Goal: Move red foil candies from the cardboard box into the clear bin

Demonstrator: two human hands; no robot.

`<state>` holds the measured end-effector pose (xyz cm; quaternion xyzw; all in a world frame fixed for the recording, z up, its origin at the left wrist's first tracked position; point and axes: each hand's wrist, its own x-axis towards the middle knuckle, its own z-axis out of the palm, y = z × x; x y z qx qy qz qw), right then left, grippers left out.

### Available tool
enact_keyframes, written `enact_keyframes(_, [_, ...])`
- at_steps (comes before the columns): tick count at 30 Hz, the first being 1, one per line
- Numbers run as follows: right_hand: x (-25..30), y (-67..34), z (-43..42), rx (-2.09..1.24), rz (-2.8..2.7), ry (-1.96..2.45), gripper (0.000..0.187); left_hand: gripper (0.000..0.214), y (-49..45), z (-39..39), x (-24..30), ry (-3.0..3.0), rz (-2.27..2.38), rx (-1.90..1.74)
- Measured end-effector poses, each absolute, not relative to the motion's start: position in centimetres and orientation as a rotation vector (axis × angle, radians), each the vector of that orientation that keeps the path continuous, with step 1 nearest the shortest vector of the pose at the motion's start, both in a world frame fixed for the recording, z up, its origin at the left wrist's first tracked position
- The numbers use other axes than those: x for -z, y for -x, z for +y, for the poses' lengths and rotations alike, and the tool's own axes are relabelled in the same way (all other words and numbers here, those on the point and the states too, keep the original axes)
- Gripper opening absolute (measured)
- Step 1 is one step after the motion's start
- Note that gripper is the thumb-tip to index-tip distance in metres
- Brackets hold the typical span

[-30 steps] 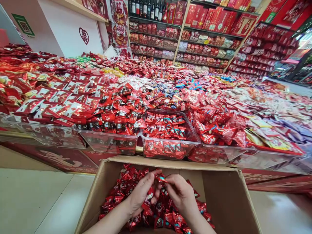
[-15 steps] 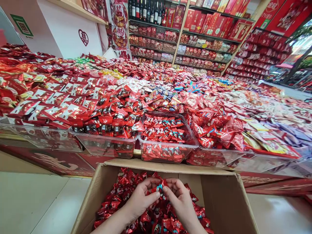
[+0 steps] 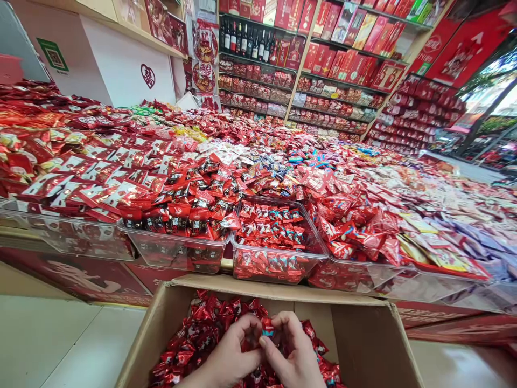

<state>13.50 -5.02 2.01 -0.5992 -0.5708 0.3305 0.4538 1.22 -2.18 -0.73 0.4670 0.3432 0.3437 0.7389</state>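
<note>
Between the fingertips of both hands is a small wrapped candy [image 3: 267, 327] in red and blue foil. My left hand [image 3: 236, 347] pinches it from the left, thumb and index finger curled in. From the other side my right hand [image 3: 293, 347] grips it with thumb and index finger. Both hands are over an open cardboard box [image 3: 371, 328], where many red wrapped candies [image 3: 194, 345] lie heaped to the left and below. Just beyond the box, a clear plastic bin [image 3: 274, 264] holds rows of similar red and blue candies.
Neighbouring clear bins hold black-and-red candies [image 3: 177, 218], red-and-white packets [image 3: 76, 188] and larger red packets [image 3: 363, 226]. Behind the display rise shelves [image 3: 299, 70] with bottles and red boxes. A white counter block [image 3: 129, 64] stands back left. Pale floor tiles [image 3: 68, 339] flank the box.
The view has tilted up a little, so everything sits lower. My hands stay on the candy, which now stands more upright between the fingertips.
</note>
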Motion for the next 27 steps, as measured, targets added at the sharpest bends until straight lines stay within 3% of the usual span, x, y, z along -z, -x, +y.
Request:
enact_keyframes(6, [-11.7, -16.5, -1.2, -0.367, -1.749, 1.354, 0.017, 0.016, -1.0, -2.2, 0.9, -1.104, 0.776, -0.715])
enact_keyframes(10, [-17.1, -18.0, 6.1, -0.008, -1.911, 1.629, 0.014, 0.012, -1.0, -2.2, 1.1, -1.122, 0.833, -0.72])
enact_keyframes(17, [-16.0, -16.7, 14.7, 0.1, -2.456, 2.212, 0.019, 0.012, -0.6, -1.8, 0.8, -1.203, 0.869, -0.701])
enact_keyframes(27, [-15.0, -17.2, 15.8, 0.16, -2.577, 2.226, 0.025, 0.014, -0.6, -2.0, -0.2, -1.306, 0.857, -0.608])
